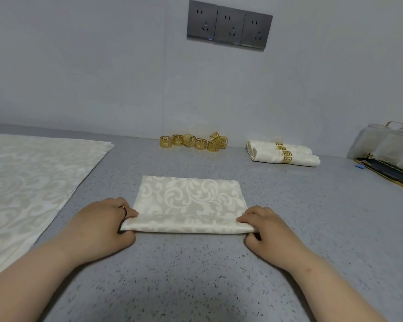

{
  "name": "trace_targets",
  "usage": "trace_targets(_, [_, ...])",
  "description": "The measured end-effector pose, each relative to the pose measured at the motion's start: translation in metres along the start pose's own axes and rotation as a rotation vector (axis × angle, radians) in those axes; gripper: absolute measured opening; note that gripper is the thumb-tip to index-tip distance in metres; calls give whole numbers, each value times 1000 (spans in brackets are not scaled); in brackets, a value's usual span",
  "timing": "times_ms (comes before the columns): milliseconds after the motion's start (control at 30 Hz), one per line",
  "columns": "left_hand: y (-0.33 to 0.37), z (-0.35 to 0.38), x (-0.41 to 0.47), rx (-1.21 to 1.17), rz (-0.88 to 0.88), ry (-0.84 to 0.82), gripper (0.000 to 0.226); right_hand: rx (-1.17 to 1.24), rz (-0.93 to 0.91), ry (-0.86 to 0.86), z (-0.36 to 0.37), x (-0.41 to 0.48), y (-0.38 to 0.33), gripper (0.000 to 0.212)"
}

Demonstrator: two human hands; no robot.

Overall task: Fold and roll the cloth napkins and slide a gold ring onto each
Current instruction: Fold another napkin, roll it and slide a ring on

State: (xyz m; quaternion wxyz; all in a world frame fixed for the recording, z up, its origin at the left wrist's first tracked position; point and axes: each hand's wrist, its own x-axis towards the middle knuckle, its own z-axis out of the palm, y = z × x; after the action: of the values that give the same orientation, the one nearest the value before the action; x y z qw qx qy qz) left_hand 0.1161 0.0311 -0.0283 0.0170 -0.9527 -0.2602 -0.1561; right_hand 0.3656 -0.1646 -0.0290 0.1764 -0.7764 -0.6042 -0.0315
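As the folded damask napkin (190,201) lies crosswise before you, your left hand (102,225) and right hand (264,225) pinch its near rolled edge; roll away toward the gold rings (193,142).

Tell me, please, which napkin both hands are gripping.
The half-rolled napkin at centre: the left hand and right hand pinch its near edge. The ringed rolls and flat napkin lie untouched.

You face a pale grey wall (79,66) across the upper half of the frame, with three dark grey sockets (229,24) in a row at top centre. Below it your grey speckled countertop (196,275) fills the lower half, softly and evenly lit.
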Motion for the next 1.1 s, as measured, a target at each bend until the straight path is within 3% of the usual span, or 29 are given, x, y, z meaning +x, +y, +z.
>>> trace_targets(100, [2, -6, 9, -80, -96, -72, 17, 129, 80, 8, -1, 3, 4, 30])
trace_targets(133, [0, -7, 10, -145, -113, -67, 14, 205, 121, 12, -3, 3, 5, 26])
trace_targets(300, [-2, 2, 7, -567, -273, 37, 16, 493, 307, 37, -10, 2, 6, 32])
trace_targets(433, [1, 2, 3, -596, -300, 40, 20, 540, 361, 65, -13, 1, 5, 28])
trace_targets(633, [7, -4, 2, -757, -384, 168, 53, 617, 412, 154, -16, -1, 0, 29])
trace_targets(700, [9, -4, 3, -788, -418, 124, 52, 669, 442, 157, -13, 0, -2, 27])
trace_targets(800, [11, 1, 6, -769, -483, 137, 47, 676, 477, 190, -8, 5, -5, 25])
trace_targets(900, [15, 1, 10, -683, -533, 189, 17, 630, 484, 249, -3, 11, -6, 12])
trace_targets(933, [16, 2, 11, -632, -540, 182, 21, 597, 491, 261, -1, 13, -6, 10])
trace_targets(1033, [17, 4, 12, -429, -528, 141, 40, 416, 461, 277, 5, 15, -6, 32])
trace_targets(1100, [19, 4, 11, -333, -488, 196, 40, 300, 422, 287, 5, 14, -7, 37])
